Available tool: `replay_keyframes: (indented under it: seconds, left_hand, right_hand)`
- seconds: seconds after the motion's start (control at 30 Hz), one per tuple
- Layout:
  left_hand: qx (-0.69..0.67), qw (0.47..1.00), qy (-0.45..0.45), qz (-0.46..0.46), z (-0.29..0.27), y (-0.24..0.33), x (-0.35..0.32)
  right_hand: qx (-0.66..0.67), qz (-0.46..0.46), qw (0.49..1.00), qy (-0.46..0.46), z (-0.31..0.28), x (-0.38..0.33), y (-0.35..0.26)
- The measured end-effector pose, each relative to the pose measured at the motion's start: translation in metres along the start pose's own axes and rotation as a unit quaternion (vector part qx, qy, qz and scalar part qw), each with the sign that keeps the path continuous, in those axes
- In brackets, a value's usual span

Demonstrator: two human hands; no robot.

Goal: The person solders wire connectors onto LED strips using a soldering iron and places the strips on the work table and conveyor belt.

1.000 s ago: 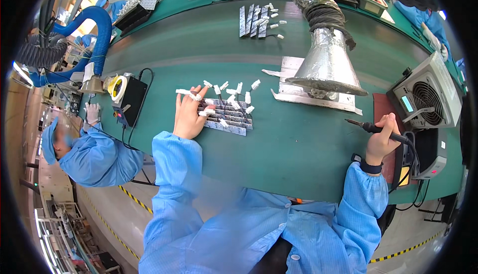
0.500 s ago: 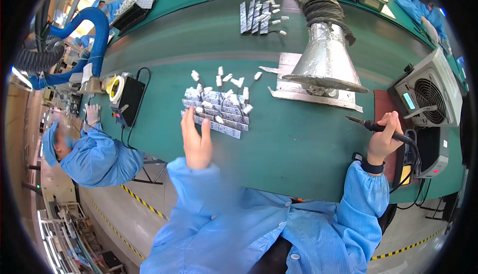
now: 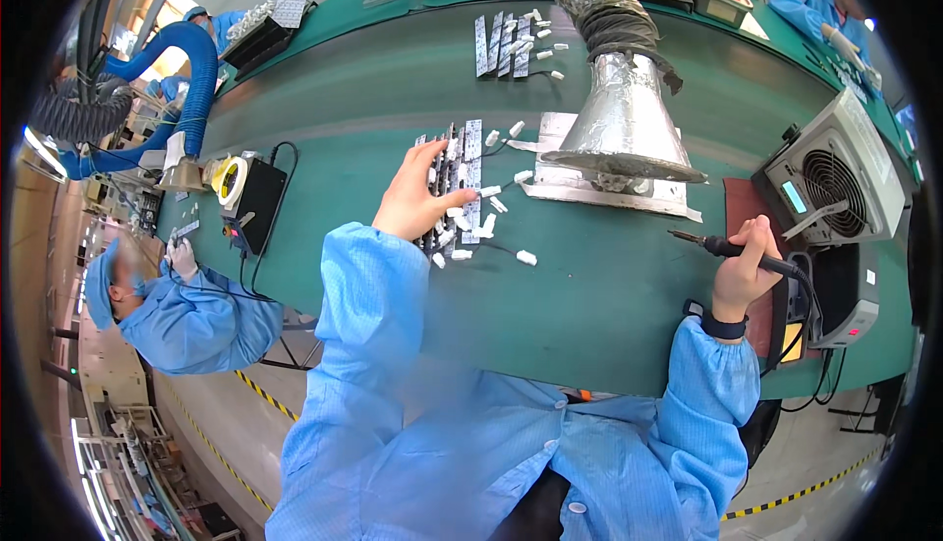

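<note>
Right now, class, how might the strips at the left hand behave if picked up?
The strips look thin and straight, so probably light and fairly stiff. Their dark leads curve, suggesting floppiness; the white connectors on them would likely swing.

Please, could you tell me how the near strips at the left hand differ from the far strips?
The near strips are bunched close together, while the far strips lie fanned out with gaps. The left hand is on the near strips; no hand touches the far strips. Both groups have white plugs.
</note>
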State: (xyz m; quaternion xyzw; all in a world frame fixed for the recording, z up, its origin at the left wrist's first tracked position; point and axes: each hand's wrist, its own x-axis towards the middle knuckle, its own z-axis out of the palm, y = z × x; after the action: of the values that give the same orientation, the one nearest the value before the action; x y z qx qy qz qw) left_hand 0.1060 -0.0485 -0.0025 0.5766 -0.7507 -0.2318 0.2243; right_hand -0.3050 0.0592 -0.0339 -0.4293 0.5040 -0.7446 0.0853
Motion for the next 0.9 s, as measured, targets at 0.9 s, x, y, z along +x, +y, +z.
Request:
replay_keyframes:
  seconds: [0.9]
  left_hand:
    - [0.017,0.924,-0.295,0.245,-0.005,0.037,-0.066]
  right_hand:
    - [0.004,-0.006,0.999,0.036,0.000,0.004,-0.006]
